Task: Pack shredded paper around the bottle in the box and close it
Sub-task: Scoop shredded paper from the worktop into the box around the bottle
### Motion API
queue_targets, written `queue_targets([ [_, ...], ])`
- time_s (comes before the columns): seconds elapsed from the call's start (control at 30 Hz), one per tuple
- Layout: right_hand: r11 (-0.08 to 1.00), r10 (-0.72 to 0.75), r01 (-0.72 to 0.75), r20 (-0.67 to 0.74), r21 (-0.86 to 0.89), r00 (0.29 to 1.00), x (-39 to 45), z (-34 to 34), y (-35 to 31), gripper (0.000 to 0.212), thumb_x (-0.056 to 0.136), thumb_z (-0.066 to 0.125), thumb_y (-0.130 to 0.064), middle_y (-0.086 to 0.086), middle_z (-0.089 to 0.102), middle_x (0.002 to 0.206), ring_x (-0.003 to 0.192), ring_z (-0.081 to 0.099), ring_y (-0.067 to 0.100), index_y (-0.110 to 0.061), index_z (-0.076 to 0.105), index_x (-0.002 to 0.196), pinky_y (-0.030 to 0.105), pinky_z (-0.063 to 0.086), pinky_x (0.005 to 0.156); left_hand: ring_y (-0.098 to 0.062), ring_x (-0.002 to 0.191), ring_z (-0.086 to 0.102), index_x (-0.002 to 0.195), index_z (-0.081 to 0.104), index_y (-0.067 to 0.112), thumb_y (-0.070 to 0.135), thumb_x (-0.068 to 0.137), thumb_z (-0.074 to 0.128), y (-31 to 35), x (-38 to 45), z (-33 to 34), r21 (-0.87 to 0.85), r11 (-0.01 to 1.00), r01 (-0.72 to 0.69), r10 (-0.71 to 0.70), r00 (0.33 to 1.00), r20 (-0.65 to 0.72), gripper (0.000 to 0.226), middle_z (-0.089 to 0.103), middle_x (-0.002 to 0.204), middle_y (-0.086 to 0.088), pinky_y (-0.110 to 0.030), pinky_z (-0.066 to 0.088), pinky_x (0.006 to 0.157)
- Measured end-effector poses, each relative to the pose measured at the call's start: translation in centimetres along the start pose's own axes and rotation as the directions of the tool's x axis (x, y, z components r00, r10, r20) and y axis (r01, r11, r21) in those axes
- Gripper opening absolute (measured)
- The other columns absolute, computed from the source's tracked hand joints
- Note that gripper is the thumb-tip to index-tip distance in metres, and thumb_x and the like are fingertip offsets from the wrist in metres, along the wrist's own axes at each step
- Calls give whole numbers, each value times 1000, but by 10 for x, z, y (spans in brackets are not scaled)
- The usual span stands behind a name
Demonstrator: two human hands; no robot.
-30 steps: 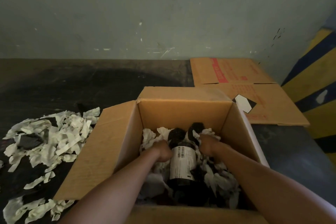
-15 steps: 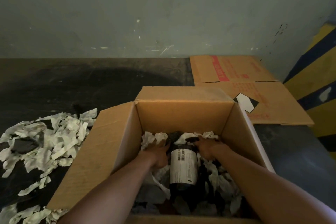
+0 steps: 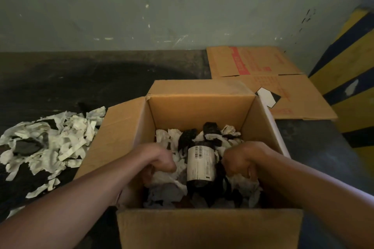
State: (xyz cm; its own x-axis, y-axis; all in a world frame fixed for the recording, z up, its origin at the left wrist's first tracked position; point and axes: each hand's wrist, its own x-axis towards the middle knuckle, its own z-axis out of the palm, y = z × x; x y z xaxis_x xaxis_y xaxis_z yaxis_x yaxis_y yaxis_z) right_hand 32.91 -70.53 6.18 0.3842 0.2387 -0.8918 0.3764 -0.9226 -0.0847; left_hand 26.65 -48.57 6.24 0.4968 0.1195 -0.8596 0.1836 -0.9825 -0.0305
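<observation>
Bottle: The bottle (image 3: 200, 164) lies on its side in the middle of the box (image 3: 202, 107). Its white label faces up and its top end points to the far wall of the box.

Paper in the box: Shredded paper (image 3: 174, 170) sits on both sides of the bottle and past its top end. Some bits are white and some are dark.

Left hand: The left hand (image 3: 160, 160) is just beside the bottle, on the paper. Its fingers curl down into the white paper, so it seems to be grabbing a bunch. The fingertips are hidden, so it is hard to be sure.

Right hand: The right hand (image 3: 240, 159) is on the other side, very near the bottle. Its fingers (image 3: 250, 174) curl down into the paper too. It does not look like either hand holds the bottle itself.

Bottle and fingers: The bottle is between the two hands. The fingers are down at its sides, not on top of it.

What could go wrong: If one hand pushes harder, the bottle could roll or slide to one wall, and that side would have no soft paper. If the hands lift up fast, paper could come out with them.

More trouble: The top of the bottle shows bare, so it could bump the flaps when the box shuts.

Spare paper: A big loose pile (image 3: 46, 145) lies on the worktop (image 3: 101, 79), left of the box, ready for use.

Flaps: All the flaps are open.
</observation>
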Motion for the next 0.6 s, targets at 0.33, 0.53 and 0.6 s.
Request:
queue_targets([
  [0.33, 993, -77, 84, 87, -77, 993, -17, 21, -2, 36, 96, 54, -24, 12, 64, 121, 101, 66, 29, -14, 58, 130, 41, 58, 83, -27, 108, 61, 141, 51, 11, 24, 104, 44, 25, 3, 46, -118, 973, -198, 221, 945, 239, 40, 58, 132, -13, -40, 52, 90],
  [0.53, 962, -83, 110, 118, -251, 990, -28, 37, -2, 41, 100, 48, -25, 9, 54, 137, 121, 55, 28, -17, 50, 140, 36, 49, 87, -26, 113, 59, 137, 55, 10, 29, 104, 45, 26, -6, 49, 31, 979, -199, 189, 960, 205, 39, 59, 131, -13, -38, 46, 92],
  [0.6, 925, -80, 115, 109, -362, 991, -23, 53, -3, 40, 104, 42, -25, 12, 51, 142, 126, 51, 29, -12, 49, 141, 42, 42, 101, -30, 127, 52, 139, 52, 10, 31, 105, 45, 28, -2, 61, 23, 984, -178, 163, 941, 297, 41, 55, 131, -11, -41, 41, 100],
])
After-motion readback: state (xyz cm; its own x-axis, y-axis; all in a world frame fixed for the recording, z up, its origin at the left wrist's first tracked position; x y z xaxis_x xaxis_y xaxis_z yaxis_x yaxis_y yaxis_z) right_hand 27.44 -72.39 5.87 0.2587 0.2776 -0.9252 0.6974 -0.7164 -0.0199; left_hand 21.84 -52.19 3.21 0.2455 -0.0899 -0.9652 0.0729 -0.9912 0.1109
